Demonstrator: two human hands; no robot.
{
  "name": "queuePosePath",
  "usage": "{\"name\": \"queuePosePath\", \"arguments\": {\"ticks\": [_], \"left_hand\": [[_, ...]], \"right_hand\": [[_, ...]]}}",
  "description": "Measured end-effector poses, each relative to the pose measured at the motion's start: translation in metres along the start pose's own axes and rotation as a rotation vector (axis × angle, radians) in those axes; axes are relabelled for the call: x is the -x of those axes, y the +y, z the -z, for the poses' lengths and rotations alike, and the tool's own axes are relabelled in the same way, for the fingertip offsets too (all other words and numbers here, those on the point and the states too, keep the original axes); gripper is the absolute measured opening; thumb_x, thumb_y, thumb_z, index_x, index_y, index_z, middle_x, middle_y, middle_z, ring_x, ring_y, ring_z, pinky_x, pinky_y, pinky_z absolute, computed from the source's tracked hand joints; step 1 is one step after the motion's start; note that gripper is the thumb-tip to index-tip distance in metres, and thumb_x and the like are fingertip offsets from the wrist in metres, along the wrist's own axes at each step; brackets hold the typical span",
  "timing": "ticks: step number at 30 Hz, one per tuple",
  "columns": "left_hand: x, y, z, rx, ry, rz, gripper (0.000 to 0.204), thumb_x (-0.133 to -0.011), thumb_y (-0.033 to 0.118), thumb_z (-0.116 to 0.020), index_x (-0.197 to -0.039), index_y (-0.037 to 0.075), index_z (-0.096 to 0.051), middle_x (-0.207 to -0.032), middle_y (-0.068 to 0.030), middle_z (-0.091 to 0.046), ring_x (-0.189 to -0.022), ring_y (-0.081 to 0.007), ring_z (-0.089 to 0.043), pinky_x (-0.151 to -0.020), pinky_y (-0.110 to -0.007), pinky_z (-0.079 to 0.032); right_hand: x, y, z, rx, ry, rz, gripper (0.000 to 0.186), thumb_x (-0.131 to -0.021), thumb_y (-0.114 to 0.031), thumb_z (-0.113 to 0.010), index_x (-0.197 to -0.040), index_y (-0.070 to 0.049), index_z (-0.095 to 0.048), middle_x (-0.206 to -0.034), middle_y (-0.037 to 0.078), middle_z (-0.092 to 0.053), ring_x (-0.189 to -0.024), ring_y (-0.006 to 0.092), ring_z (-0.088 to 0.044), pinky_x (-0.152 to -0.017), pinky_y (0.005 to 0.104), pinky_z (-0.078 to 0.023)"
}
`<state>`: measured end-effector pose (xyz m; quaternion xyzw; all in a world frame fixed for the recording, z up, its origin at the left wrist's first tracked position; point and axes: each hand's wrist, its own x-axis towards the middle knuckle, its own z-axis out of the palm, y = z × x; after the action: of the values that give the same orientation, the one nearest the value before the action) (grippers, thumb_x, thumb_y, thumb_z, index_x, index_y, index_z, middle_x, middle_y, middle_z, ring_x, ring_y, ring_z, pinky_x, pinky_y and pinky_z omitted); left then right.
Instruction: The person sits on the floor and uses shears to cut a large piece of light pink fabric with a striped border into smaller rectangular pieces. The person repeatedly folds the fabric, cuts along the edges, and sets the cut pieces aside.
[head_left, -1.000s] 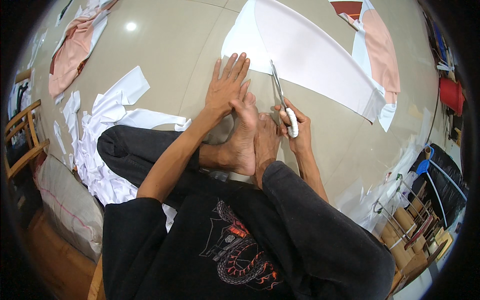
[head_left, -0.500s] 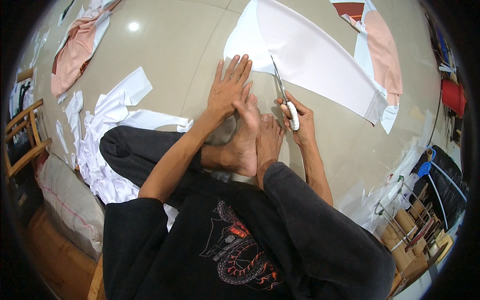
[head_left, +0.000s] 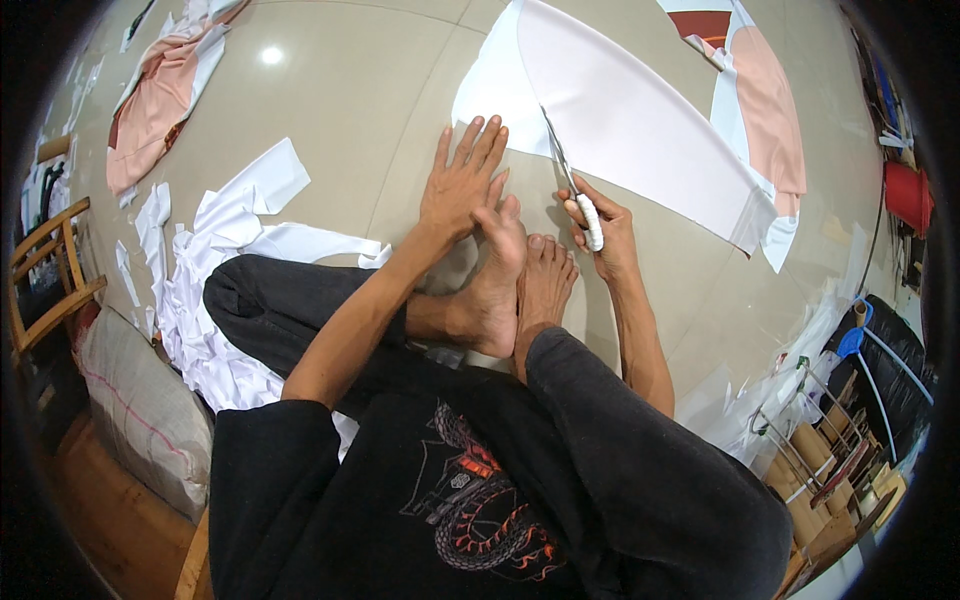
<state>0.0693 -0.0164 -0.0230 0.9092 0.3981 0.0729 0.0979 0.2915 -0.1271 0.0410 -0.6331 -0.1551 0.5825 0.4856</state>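
White fabric sheet [head_left: 640, 130], big curved panel, spread flat on the glossy beige tiled floor [head_left: 340, 90], just beyond the bare feet [head_left: 515, 290]. Scissors [head_left: 570, 180] with a white-wrapped handle biting into the near edge of that sheet, blades pointing away from the body. Right hand [head_left: 605, 225] clamped round the handle; left hand [head_left: 465, 185] flat, fingers spread, pressing down right at the sheet's near-left edge, just left of the blades. So hands apart, one cutting, one pinning.

Looks like mid-cut along the sheet, with most of its length still uncut. Next bit probably needs the pinning hand shuffled forward to keep the cloth taut ahead of the blades, otherwise thin stuff like this bunches.

Heap of crumpled white offcuts [head_left: 215, 300] well left of the sheet, ragged strips. Peach-pink fabric [head_left: 770, 110] overlapping the sheet's far right end, soft and matte. More pink cloth [head_left: 155, 110] far left.
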Motion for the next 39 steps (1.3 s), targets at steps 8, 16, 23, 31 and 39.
{"name": "queuePosePath", "arguments": {"ticks": [8,16,23,31,39], "left_hand": [[0.0,-0.001,0.002,0.02,0.02,-0.005,0.069,-0.109,0.043,-0.046,-0.168,0.013,-0.029,-0.177,-0.0027,-0.022,-0.163,-0.0233,-0.018,-0.133,-0.054,-0.015],[-0.001,0.001,0.008,0.051,0.036,0.003,0.067,-0.108,0.041,-0.048,-0.167,0.012,-0.033,-0.176,-0.0046,-0.027,-0.163,-0.0236,-0.02,-0.132,-0.055,-0.016],[-0.001,0.0,0.007,0.032,0.038,-0.003,0.067,-0.108,0.04,-0.049,-0.167,0.013,-0.033,-0.176,-0.004,-0.026,-0.162,-0.0236,-0.021,-0.132,-0.054,-0.016],[-0.001,0.001,0.01,0.035,0.037,-0.007,0.067,-0.108,0.039,-0.049,-0.167,0.011,-0.032,-0.175,-0.0045,-0.027,-0.162,-0.0247,-0.022,-0.132,-0.054,-0.017],[-0.002,0.002,0.014,0.036,0.044,-0.016,0.068,-0.108,0.039,-0.05,-0.167,0.011,-0.032,-0.175,-0.0051,-0.027,-0.162,-0.0251,-0.022,-0.132,-0.055,-0.018]], "right_hand": [[-0.018,-0.017,-0.012,-0.018,-0.019,-0.024,0.052,-0.09,-0.01,-0.084,-0.14,-0.005,-0.069,-0.107,0.008,-0.08,-0.065,0.0029,-0.062,-0.046,0.0185,-0.045],[-0.023,-0.016,-0.016,0.004,-0.007,-0.001,0.052,-0.09,-0.012,-0.085,-0.139,-0.004,-0.069,-0.103,0.008,-0.08,-0.067,0.0035,-0.063,-0.047,0.0189,-0.046],[-0.038,-0.027,-0.032,-0.003,-0.009,0.027,0.052,-0.089,-0.01,-0.085,-0.137,-0.001,-0.07,-0.097,0.005,-0.078,-0.061,0.0036,-0.059,-0.046,0.0195,-0.045],[-0.04,-0.025,-0.039,-0.028,0.025,0.029,0.051,-0.089,-0.009,-0.086,-0.136,-0.001,-0.07,-0.094,0.005,-0.077,-0.057,0.0045,-0.056,-0.045,0.0203,-0.044],[-0.056,-0.026,-0.056,-0.051,0.037,0.068,0.055,-0.087,-0.017,-0.089,-0.137,-0.001,-0.07,-0.085,0.004,-0.071,-0.053,0.0066,-0.053,-0.045,0.0224,-0.04]]}}
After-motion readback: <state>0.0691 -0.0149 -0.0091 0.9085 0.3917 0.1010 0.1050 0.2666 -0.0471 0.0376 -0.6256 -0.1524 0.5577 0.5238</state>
